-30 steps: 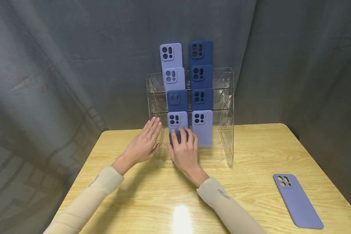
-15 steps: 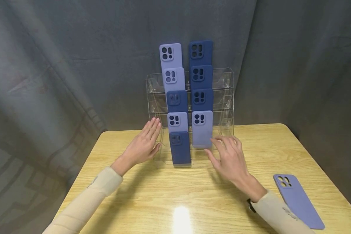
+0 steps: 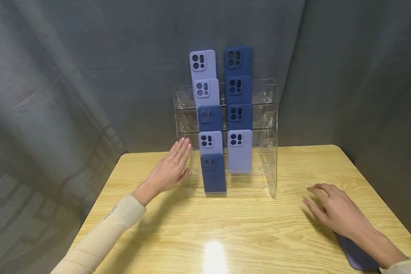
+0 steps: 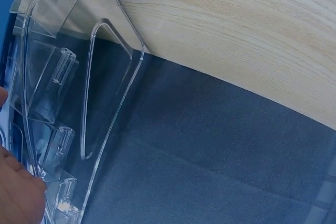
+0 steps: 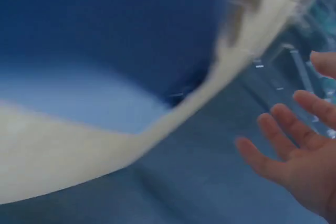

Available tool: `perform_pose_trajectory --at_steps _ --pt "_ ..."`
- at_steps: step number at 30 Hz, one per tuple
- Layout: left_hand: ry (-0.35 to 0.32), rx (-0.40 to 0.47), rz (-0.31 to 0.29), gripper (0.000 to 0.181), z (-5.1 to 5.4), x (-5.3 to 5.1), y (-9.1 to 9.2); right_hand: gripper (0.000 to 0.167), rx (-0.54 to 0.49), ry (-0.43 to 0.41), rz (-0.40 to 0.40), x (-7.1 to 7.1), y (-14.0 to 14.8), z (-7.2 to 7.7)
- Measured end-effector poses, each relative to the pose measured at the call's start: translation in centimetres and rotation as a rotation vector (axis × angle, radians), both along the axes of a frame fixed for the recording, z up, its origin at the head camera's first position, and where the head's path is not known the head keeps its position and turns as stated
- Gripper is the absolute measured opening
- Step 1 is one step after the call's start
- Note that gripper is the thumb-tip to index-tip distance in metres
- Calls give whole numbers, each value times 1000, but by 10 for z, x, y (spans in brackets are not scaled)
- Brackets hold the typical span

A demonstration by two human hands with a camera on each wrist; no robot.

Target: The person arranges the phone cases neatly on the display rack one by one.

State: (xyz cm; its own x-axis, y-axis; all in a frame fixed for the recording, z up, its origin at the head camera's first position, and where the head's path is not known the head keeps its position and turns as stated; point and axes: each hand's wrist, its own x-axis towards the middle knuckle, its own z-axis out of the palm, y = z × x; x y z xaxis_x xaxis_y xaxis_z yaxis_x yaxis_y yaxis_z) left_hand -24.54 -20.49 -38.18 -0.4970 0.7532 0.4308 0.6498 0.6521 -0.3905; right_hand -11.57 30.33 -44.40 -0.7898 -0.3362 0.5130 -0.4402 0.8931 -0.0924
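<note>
A clear tiered rack (image 3: 274, 152) bears several phone cases in two columns. Its left column includes a lavender case (image 3: 204, 68) at the top and a dark blue case (image 3: 214, 177) at the bottom; the right column has dark blue cases above a lavender case (image 3: 239, 158). My left hand (image 3: 168, 169), fingers straight, lies against the rack's left side. At the right, my right hand (image 3: 342, 211) hovers with loosely bent fingers over another phone case (image 3: 357, 255) on the table, hiding most of it. Blurred blue (image 5: 105, 24) fills much of the right wrist view.
The wooden table (image 3: 178, 232) stretches under everything, its right edge close to the right arm. A grey curtain (image 3: 140, 57) hangs behind the rack. Just beyond the rack's back lies the table edge (image 4: 236, 85).
My right hand has left the bottom dark blue case in the rack and swung right, over the case on the table. The left hand has stayed by the rack.
</note>
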Motion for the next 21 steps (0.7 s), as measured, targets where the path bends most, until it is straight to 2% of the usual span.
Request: perform_pose_trajectory --at_steps 5,7,9,14,21 --pt "4 -3 6 80 1 0 0 66 1 -265 -139 8 29 -16" --pt "6 -5 10 80 1 0 0 72 1 -326 -160 8 36 -20" --pt "8 -9 14 80 2 1 1 73 -5 -353 -160 8 43 -23" --pt "0 -22 23 80 1 1 2 66 -6 -352 -150 8 50 -30" --pt "-1 -27 29 79 1 2 0 58 51 -490 -206 9 48 -28"
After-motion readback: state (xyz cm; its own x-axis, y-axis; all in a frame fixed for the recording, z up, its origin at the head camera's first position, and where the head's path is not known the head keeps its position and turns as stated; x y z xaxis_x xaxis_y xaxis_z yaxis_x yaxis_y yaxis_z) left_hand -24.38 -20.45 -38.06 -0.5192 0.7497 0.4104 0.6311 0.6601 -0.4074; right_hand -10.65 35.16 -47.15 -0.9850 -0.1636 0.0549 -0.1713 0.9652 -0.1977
